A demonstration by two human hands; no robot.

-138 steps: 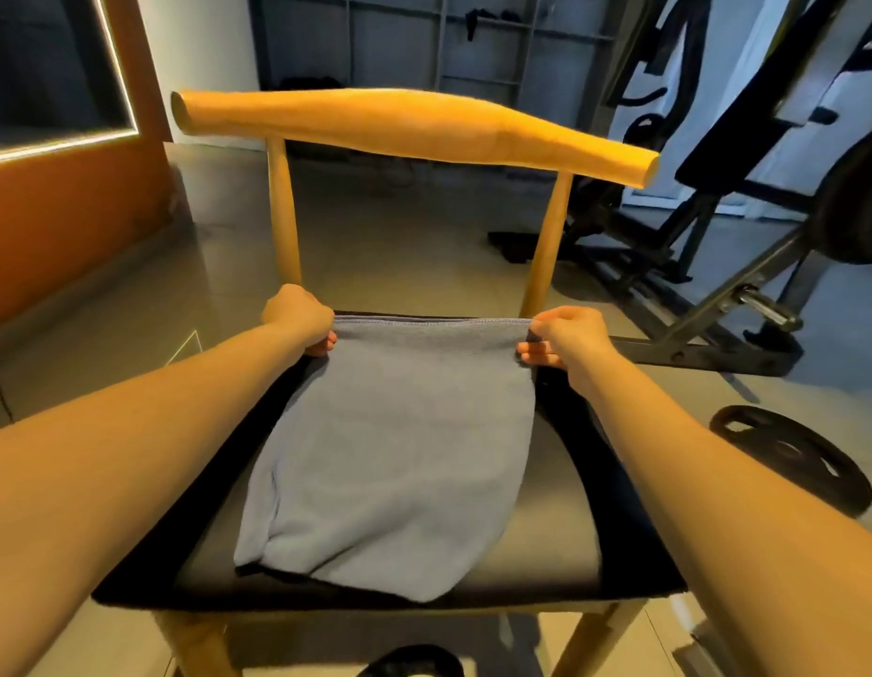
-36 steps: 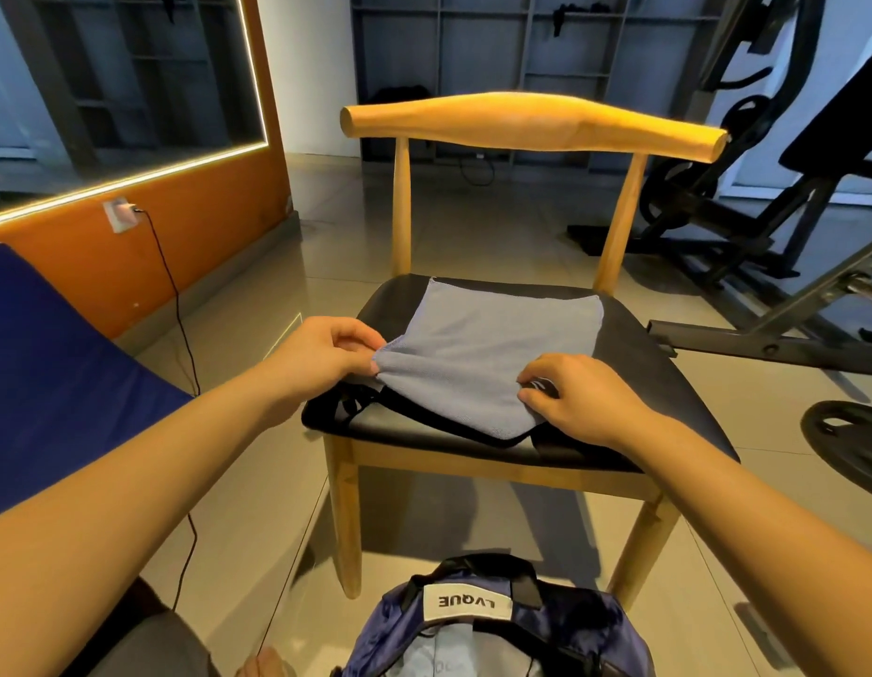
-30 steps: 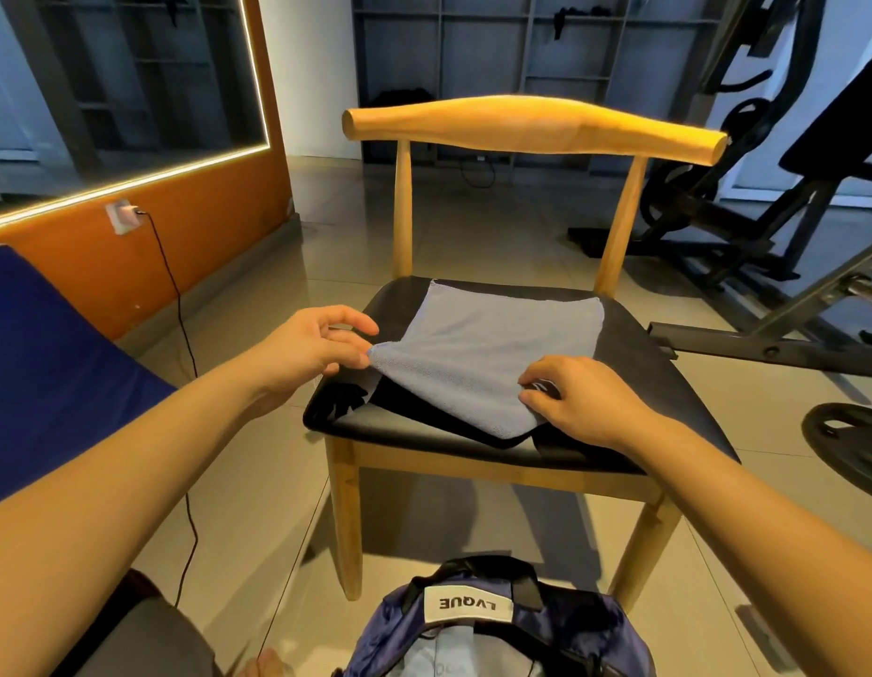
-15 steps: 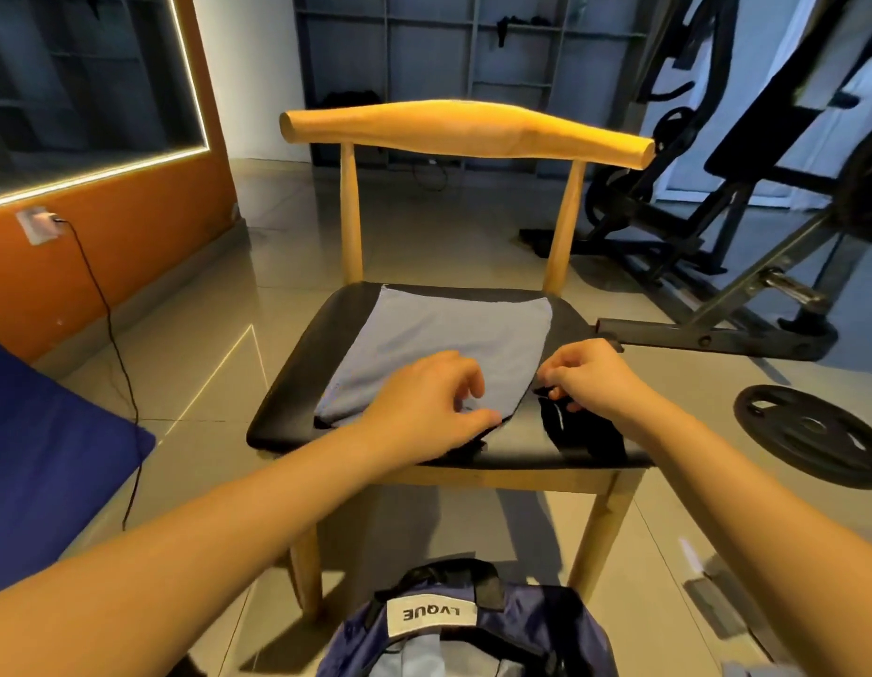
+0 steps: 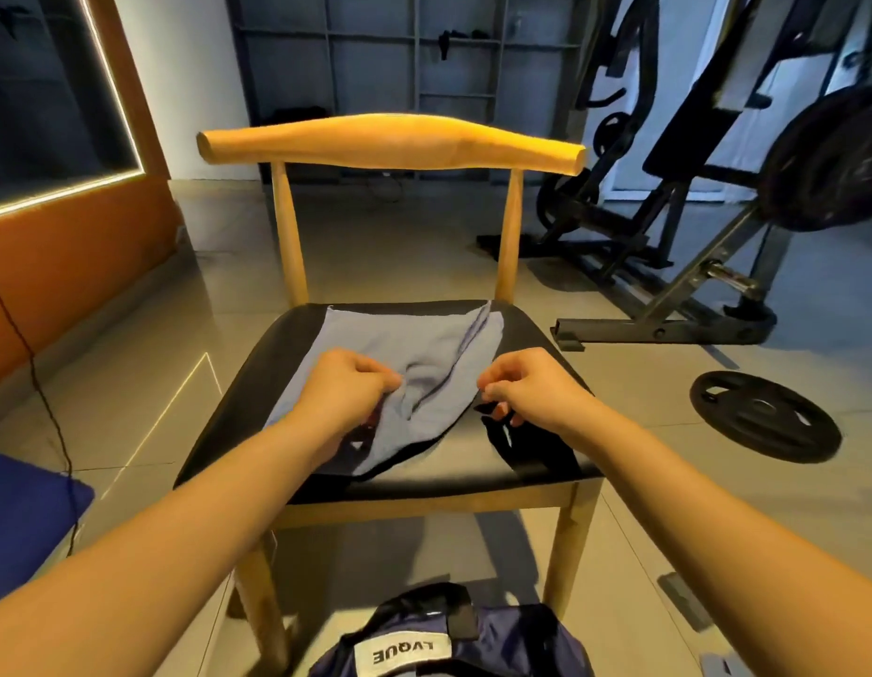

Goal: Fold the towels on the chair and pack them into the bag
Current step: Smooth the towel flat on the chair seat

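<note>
Half a second ago the towel lay flat under my left hand. Now that hand grips its middle and has bunched it into a ridge, and the far right corner has flipped over. I judge the fold needs redoing before the bag. My right hand curls at the towel's edge; whether it holds towel or black cloth, I cannot tell. The towel is grey, soft and rumpled on the chair seat.

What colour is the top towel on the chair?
The top towel is plain light blue-grey; the head view shows it best.
</note>
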